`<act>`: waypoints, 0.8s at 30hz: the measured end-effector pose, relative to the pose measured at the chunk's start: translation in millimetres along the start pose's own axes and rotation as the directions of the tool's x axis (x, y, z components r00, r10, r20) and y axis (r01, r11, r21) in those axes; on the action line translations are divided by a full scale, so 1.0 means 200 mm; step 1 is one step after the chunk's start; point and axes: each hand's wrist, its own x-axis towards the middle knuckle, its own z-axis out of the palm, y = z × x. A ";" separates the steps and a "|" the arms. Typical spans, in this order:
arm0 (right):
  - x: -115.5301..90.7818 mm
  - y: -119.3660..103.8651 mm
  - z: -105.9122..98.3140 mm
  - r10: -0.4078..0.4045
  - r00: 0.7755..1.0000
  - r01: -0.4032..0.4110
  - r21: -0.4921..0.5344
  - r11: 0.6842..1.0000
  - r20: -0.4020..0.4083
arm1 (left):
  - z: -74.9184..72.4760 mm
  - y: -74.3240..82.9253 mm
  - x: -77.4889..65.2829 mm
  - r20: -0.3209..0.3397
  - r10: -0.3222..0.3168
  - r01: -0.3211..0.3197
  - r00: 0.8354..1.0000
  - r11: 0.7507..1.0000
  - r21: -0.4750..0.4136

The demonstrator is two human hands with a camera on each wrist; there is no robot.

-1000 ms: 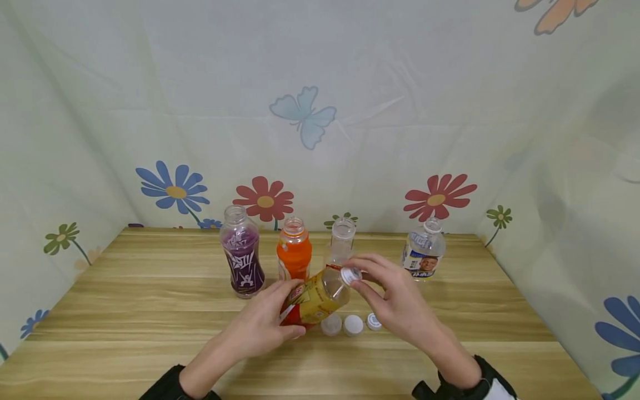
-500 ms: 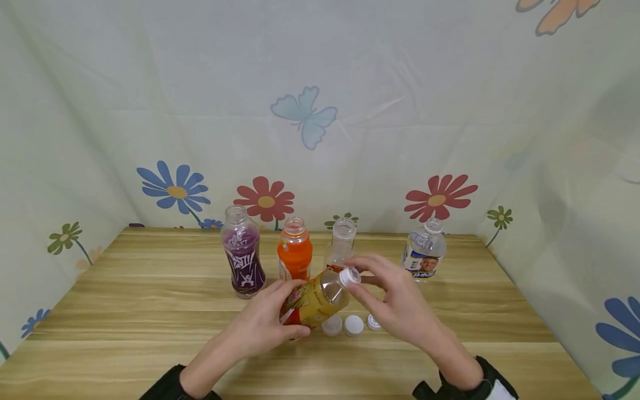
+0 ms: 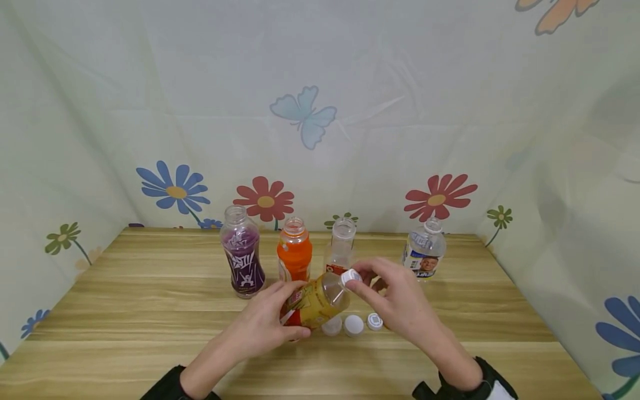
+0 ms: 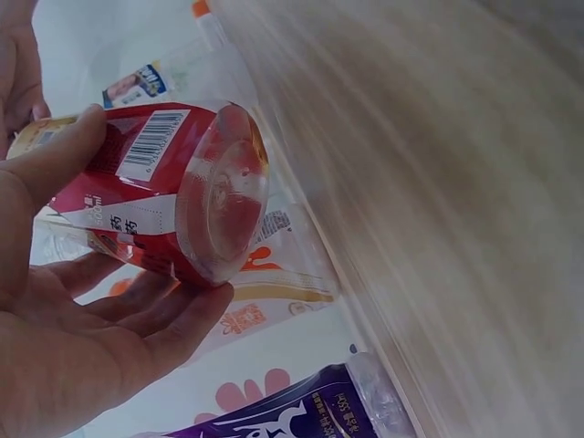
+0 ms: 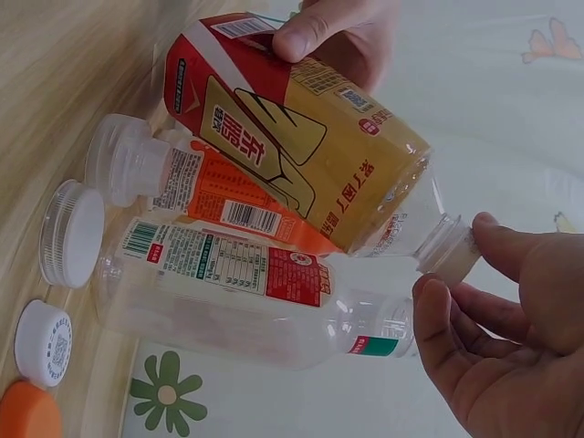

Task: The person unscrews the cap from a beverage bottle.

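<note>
My left hand (image 3: 267,322) grips a yellow and red drink bottle (image 3: 315,303), tilted with its neck up to the right. In the left wrist view, its red base (image 4: 155,155) shows clear plastic at the bottom. With thumb and fingers, my right hand (image 3: 400,300) pinches the white cap (image 5: 449,254) at the bottle's mouth. Below the bottle lie a translucent cap (image 3: 331,326), a white cap (image 3: 354,325) and a small white cap (image 3: 374,321). An orange cap (image 5: 30,411) appears beside them in the right wrist view, mostly hidden by my right hand in the head view.
Uncapped bottles stand behind my hands: a purple one (image 3: 243,261), an orange one (image 3: 294,253), a clear one (image 3: 342,244) and another clear one (image 3: 424,250) farther right. The wooden table (image 3: 140,311) ends at a flower-printed curtain (image 3: 200,139).
My right hand's fingers have shifted around the cap, their grip turning and dropping slightly. The small white cap shows more fully. My left hand and the bottle stay nearly still.
</note>
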 end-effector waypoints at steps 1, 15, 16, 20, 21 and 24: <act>0.00 0.00 0.00 -0.001 1.000 0.001 0.001 1.000 0.004 | 0.00 0.00 0.00 -0.001 0.002 -0.002 1.000 1.000 0.005; 0.00 0.01 -0.01 -0.071 0.997 0.070 0.027 0.997 0.039 | 0.00 0.00 0.00 -0.032 0.036 -0.035 0.999 0.999 0.028; 0.00 0.01 -0.01 -0.072 0.996 0.071 0.028 0.997 0.044 | 0.00 0.00 0.00 -0.035 0.038 -0.037 0.999 0.999 0.028; 0.00 0.02 -0.01 -0.080 0.994 0.078 0.031 0.996 0.072 | 0.00 -0.01 0.00 -0.044 0.045 -0.044 0.998 0.999 0.027; 0.00 0.02 -0.01 -0.085 0.993 0.083 0.032 0.996 0.078 | 0.00 -0.01 0.00 -0.045 0.045 -0.044 0.998 0.999 0.027; 0.00 0.02 -0.02 -0.111 0.990 0.109 0.032 0.994 0.089 | 0.01 -0.01 0.00 -0.044 0.045 -0.043 0.998 0.998 0.034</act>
